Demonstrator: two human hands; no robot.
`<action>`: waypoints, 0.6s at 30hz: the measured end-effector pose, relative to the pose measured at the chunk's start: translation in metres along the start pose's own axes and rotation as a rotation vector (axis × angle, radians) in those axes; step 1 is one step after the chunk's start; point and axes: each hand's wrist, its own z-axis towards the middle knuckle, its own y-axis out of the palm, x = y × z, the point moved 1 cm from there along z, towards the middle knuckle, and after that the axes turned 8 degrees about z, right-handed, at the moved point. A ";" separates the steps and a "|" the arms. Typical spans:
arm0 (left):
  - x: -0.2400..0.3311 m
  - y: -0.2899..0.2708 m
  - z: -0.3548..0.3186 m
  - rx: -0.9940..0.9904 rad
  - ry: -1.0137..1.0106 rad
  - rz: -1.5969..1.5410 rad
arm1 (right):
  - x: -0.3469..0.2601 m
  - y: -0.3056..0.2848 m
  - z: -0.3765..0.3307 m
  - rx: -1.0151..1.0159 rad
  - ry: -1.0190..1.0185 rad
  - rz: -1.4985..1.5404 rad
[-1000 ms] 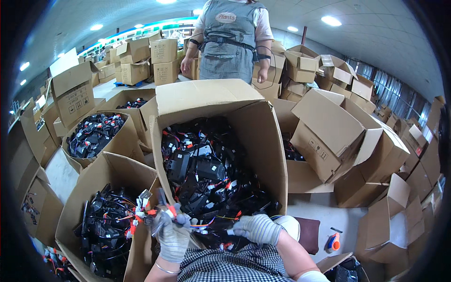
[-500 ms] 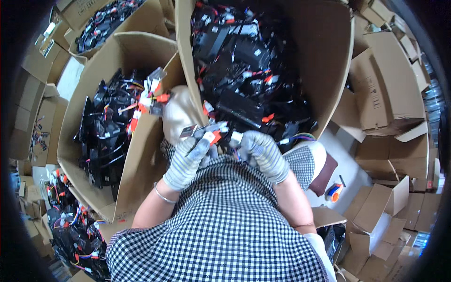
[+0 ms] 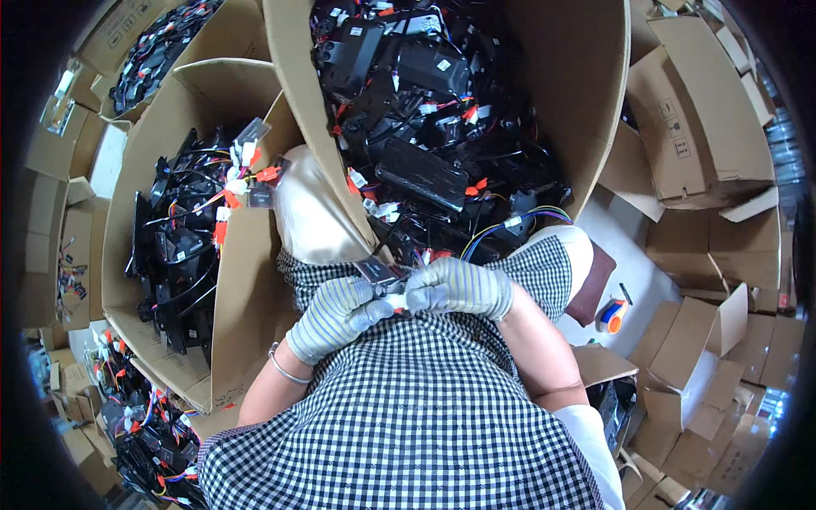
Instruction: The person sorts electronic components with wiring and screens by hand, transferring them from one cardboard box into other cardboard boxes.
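Observation:
Striped work gloves cover both my hands, which meet over the lap of a black-and-white checked apron [image 3: 382, 408]. A small flat dark module [image 3: 376, 270] sticks up from the fingers of my left hand [image 3: 333, 316], which is closed around it. Between the fingertips of both hands lies a white plug connector [image 3: 395, 301], partly covered. My right hand [image 3: 459, 289] pinches at this connector. Just beyond the hands, a bundle of coloured wires [image 3: 510, 223] runs along the near edge of the big carton of black devices.
A tall cardboard carton [image 3: 586, 102] full of black wired devices stands ahead. Another carton [image 3: 246, 306] at left holds more, with modules and plugs on its rim. Folded cartons [image 3: 714, 110] crowd the right. An orange-and-blue tape roll [image 3: 612, 316] lies on the floor.
My hands have come together, the right one turning inward to the left hand, and the white connector now sits between their fingertips. The view has shifted slightly.

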 end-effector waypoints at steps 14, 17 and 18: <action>-0.013 0.020 -0.008 0.021 -0.082 0.072 | 0.046 0.011 0.022 0.058 -0.040 -0.012; -0.020 0.021 -0.006 -0.025 -0.057 0.112 | 0.049 0.007 0.023 0.050 -0.035 0.006; -0.022 0.018 -0.004 -0.095 -0.074 0.116 | 0.048 0.006 0.022 0.038 0.011 0.103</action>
